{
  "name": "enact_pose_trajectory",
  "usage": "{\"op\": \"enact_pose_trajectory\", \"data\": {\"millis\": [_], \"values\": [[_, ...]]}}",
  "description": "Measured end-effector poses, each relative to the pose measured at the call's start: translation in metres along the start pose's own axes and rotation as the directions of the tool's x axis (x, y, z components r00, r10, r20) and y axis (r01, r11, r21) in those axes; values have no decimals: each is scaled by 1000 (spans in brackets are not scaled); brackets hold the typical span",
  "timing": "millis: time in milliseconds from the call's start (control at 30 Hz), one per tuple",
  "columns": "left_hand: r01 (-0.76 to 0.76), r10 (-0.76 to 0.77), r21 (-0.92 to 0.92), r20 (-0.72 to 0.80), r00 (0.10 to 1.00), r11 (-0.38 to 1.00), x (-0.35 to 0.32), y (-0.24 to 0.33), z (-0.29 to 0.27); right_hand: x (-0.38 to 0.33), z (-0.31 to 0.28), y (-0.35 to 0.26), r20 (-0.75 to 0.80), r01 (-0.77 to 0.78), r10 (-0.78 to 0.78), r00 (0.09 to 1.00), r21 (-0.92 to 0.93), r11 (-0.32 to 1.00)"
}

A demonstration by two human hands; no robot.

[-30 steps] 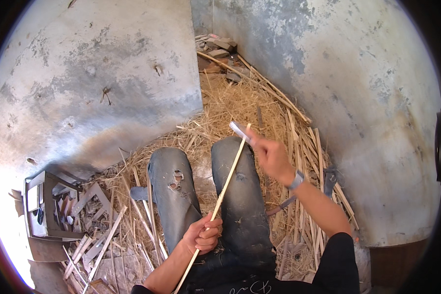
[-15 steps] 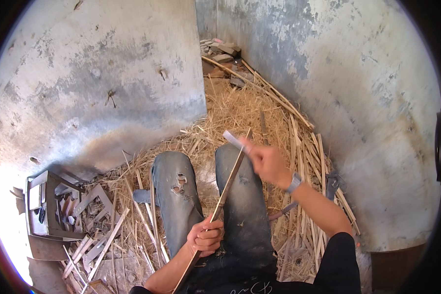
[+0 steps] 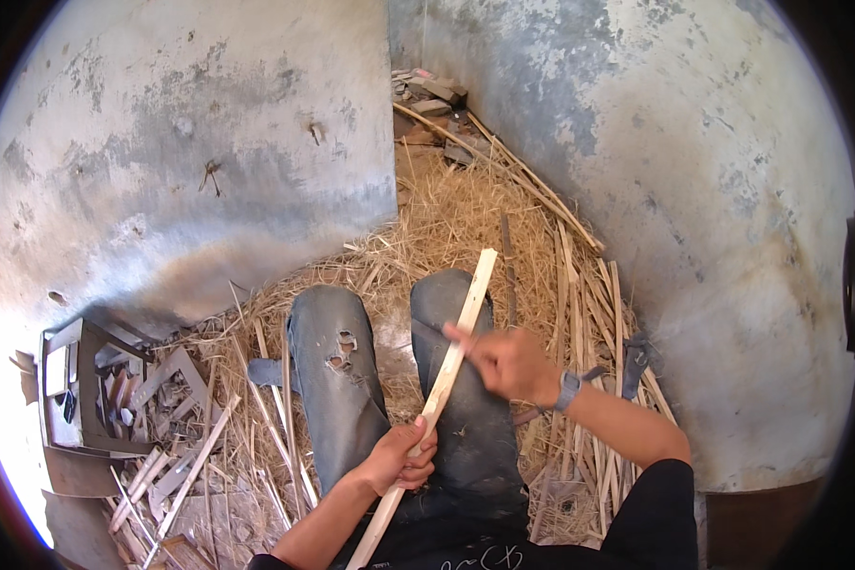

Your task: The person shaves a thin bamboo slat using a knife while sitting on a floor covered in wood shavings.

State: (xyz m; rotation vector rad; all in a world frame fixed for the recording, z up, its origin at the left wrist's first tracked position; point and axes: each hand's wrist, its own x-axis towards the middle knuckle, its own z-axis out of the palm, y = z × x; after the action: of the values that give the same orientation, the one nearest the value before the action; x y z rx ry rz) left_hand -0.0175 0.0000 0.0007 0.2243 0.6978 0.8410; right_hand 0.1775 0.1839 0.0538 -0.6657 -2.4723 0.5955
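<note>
A long split bamboo strip (image 3: 454, 356) lies slantwise across my lap, its pale face turned up and its far end over my right knee. My left hand (image 3: 404, 459) is closed round its lower part. Farther up the strip, my right hand (image 3: 511, 363) is closed on a knife (image 3: 430, 332). The knife's blade shows dark and smeared just left of the strip; its handle is hidden in my fist. Blade and strip cross close together, but I cannot tell whether they touch.
Fibrous shavings (image 3: 465, 204) cover the floor ahead. Several long strips (image 3: 579, 313) lie along the right wall (image 3: 722, 237). At the left stands an open-sided frame box (image 3: 85, 432) beside scrap wood. Broken slabs (image 3: 432, 95) are heaped in the far corner.
My right hand and the knife have come down along the strip toward me. The strip has been turned, so its broad pale face now shows instead of its narrow edge and dark side.
</note>
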Motion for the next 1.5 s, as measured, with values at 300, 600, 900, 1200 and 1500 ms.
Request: {"op": "enact_pose_trajectory", "data": {"millis": [300,600,900,1200,1500], "values": [[-28,24,103,32,999,994,4,-1,7,13,-11,68,-164,-236,236,958,15,972],[-25,31,123,-44,999,992,2,-3,10,8,-10,49,-43,-39,39,998,1,999],[-32,41,127,-69,997,991,1,-2,4,-23,7,-17,90,-60,51,995,106,993],[-93,103,133,-69,992,987,0,-4,7,-11,-15,15,-209,-163,235,949,312,936],[-211,206,55,87,975,976,-1,-1,6,-16,-37,-3,-184,-303,349,919,238,923]]}}
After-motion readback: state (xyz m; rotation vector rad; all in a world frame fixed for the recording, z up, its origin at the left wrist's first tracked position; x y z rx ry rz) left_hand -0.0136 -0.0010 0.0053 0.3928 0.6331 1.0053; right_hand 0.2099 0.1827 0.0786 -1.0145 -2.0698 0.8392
